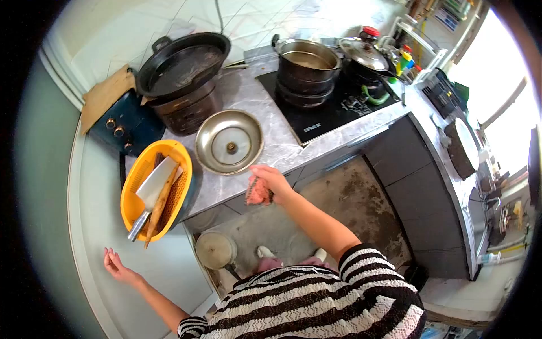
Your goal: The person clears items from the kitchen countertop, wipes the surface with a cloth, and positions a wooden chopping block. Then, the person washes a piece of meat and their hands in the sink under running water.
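Observation:
My right hand (272, 182) is closed around a crumpled pink cloth (258, 191), held just off the counter's front edge. Right behind it on the counter sits a round metal lid (230, 141), upside down with its knob in the middle. My left hand (119, 268) hangs out to the left, fingers apart and holding nothing. Nearest to that hand is a yellow basket (129, 186) at the counter's left end. A cleaver (153, 189) and a wooden rolling pin (161, 203) lie across the basket.
A large black pan (183, 68) rests on a dark pot (189, 107) at the back left. On the cooktop (316, 125) stand a tall pot (307, 73) and a lidded pan (364, 55). A bucket (216, 250) is on the floor below the counter.

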`<action>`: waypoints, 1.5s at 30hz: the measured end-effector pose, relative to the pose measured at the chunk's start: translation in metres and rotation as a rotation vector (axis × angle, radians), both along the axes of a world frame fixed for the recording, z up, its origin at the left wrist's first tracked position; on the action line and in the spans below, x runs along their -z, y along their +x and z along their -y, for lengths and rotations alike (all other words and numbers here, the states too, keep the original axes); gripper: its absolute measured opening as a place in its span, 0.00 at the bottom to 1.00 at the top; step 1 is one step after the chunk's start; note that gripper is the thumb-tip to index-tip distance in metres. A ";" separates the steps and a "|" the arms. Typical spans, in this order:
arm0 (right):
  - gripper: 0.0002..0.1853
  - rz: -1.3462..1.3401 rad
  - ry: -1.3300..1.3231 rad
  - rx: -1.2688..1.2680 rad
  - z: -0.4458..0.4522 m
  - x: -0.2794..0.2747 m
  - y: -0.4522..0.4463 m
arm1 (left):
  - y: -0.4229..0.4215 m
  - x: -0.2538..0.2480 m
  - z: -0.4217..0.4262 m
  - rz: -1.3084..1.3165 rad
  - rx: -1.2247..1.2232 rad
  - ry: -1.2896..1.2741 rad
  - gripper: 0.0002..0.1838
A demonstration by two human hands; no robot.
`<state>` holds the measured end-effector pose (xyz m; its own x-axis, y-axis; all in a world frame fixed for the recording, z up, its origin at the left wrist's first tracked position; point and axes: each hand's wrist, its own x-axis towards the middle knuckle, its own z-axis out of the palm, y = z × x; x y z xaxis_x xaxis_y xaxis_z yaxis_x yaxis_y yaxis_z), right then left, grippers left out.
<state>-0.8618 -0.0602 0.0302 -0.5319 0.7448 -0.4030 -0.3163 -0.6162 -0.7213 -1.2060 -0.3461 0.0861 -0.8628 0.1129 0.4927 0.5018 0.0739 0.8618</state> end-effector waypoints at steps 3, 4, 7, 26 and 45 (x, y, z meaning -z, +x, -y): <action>0.15 -0.066 -0.044 0.159 0.004 -0.004 0.069 | 0.052 -0.021 -0.038 -0.127 0.172 -0.014 0.08; 0.17 -0.107 -0.051 0.199 0.007 -0.007 0.096 | 0.070 -0.021 -0.053 -0.127 0.204 -0.008 0.08; 0.19 -0.095 0.029 0.327 0.023 -0.005 0.184 | 0.132 -0.005 -0.114 -0.131 0.584 0.019 0.05; 0.13 -0.035 0.207 1.478 0.251 0.048 0.618 | 0.701 0.058 -0.273 -0.019 2.207 -0.683 0.10; 0.14 0.096 0.368 1.661 0.132 -0.014 0.905 | 1.068 0.054 -0.403 -0.225 2.568 -0.649 0.10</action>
